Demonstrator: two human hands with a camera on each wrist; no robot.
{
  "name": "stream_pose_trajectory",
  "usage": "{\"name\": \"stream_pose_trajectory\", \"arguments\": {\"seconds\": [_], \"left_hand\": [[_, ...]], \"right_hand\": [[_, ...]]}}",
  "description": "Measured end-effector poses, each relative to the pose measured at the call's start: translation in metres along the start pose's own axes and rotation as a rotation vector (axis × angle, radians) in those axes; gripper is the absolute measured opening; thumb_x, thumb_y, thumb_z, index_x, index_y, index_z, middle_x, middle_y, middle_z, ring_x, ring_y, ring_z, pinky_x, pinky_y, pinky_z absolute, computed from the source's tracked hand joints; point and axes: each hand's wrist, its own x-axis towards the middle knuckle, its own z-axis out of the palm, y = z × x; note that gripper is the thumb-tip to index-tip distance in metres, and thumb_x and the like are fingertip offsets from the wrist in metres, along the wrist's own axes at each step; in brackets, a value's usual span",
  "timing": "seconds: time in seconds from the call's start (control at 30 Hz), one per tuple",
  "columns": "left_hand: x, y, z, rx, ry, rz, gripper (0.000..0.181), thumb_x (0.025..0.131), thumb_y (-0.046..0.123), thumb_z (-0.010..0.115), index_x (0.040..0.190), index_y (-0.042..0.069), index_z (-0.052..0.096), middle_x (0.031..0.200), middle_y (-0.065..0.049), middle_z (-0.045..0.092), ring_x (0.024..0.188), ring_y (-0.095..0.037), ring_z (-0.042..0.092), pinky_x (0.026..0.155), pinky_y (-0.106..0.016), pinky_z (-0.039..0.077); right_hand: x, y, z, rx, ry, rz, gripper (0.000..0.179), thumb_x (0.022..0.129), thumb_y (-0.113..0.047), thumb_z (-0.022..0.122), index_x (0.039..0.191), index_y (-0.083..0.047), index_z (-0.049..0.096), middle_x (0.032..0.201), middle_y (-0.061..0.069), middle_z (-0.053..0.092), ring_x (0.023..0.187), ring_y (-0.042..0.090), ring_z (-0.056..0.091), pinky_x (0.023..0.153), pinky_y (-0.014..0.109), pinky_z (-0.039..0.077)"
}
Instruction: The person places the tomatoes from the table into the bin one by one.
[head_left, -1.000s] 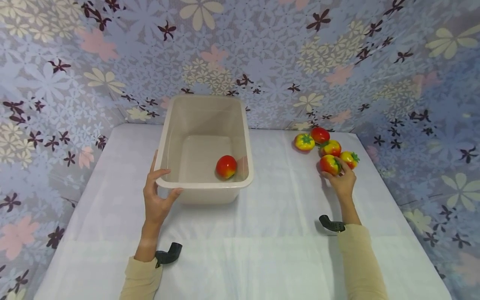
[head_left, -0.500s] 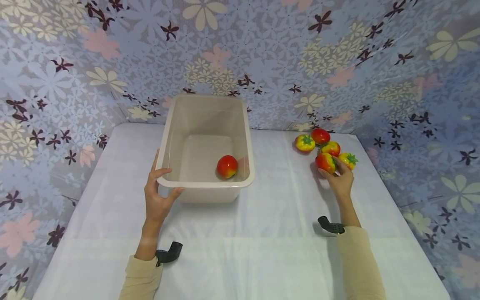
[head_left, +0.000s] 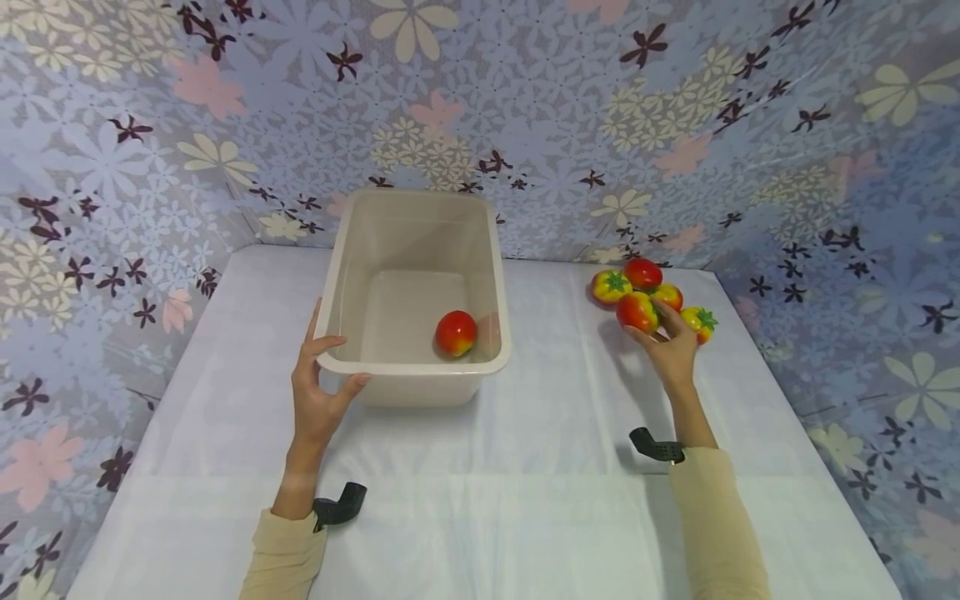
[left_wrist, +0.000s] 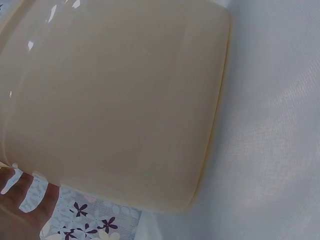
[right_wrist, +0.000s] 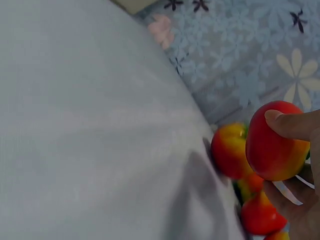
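Note:
My right hand (head_left: pixel 675 354) pinches a red and yellow tomato (head_left: pixel 636 312) between thumb and fingers, its green leafy top partly hidden. In the right wrist view that held tomato (right_wrist: pixel 275 142) is raised off the cloth, with the thumb on its red side. Around it lie several similar tomatoes, among them a yellow one (head_left: pixel 611 286), a red one (head_left: pixel 642 273) and one at the right (head_left: pixel 697 323). At the near left corner of a beige plastic bin (head_left: pixel 420 388), my left hand (head_left: pixel 315 404) grips the rim. One red tomato (head_left: pixel 456 333) sits inside the bin.
White cloth covers the table (head_left: pixel 555 417). A flowered curtain (head_left: pixel 540 125) rises behind it and along both sides. The bin stands close to the back edge, left of the middle. Each wrist wears a black camera mount (head_left: pixel 341 504).
My right hand has picked up the tomato from the front of the group and moved it left and slightly back. The left hand stays on the bin's rim.

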Motion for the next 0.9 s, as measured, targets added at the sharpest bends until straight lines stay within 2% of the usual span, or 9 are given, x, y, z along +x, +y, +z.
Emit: {"name": "stream_pose_trajectory", "arguments": {"seconds": [0.13,0.23,0.5,0.67,0.9], "left_hand": [[0.0,-0.001,-0.002,0.004,-0.005,-0.002,0.066,0.081,0.037,0.08,0.113,-0.013,0.051,0.159,-0.019,0.026,0.146,-0.033,0.028,0.11,-0.031,0.035],[0.0,-0.002,-0.001,-0.001,-0.008,0.004,0.069,0.081,0.041,0.079,0.112,-0.013,0.051,0.159,-0.019,0.025,0.147,-0.034,0.026,0.109,-0.03,0.036],[0.003,-0.006,0.005,-0.004,-0.032,0.001,0.07,0.081,0.044,0.078,0.113,-0.011,0.051,0.159,-0.022,0.025,0.147,-0.033,0.025,0.111,-0.032,0.034],[0.002,-0.005,0.003,0.027,-0.018,0.008,0.074,0.08,0.051,0.076,0.113,-0.01,0.051,0.159,-0.021,0.025,0.146,-0.034,0.027,0.11,-0.031,0.035],[0.003,-0.004,-0.002,0.052,-0.004,0.014,0.076,0.08,0.052,0.075,0.113,-0.012,0.05,0.159,-0.019,0.026,0.147,-0.034,0.026,0.111,-0.032,0.033]], "right_hand": [[-0.001,-0.014,0.01,0.031,-0.044,-0.037,0.064,0.083,-0.024,0.079,0.141,-0.02,0.052,0.145,0.002,0.052,0.13,0.023,0.05,0.105,0.039,0.044],[-0.001,-0.027,0.015,0.058,-0.074,-0.101,0.062,0.084,-0.024,0.078,0.14,-0.021,0.053,0.144,0.002,0.054,0.129,0.022,0.051,0.103,0.035,0.045],[-0.008,-0.076,0.034,0.193,-0.149,-0.27,0.06,0.083,-0.008,0.077,0.138,-0.014,0.055,0.141,0.007,0.056,0.128,0.021,0.053,0.094,0.021,0.049],[-0.009,-0.106,0.054,0.249,-0.216,-0.368,0.058,0.083,-0.003,0.075,0.137,-0.01,0.056,0.14,0.009,0.057,0.126,0.02,0.055,0.096,0.027,0.049],[-0.011,-0.133,0.08,0.289,-0.286,-0.413,0.058,0.084,-0.002,0.073,0.139,-0.007,0.053,0.141,0.011,0.055,0.127,0.024,0.054,0.097,0.028,0.049]]}}
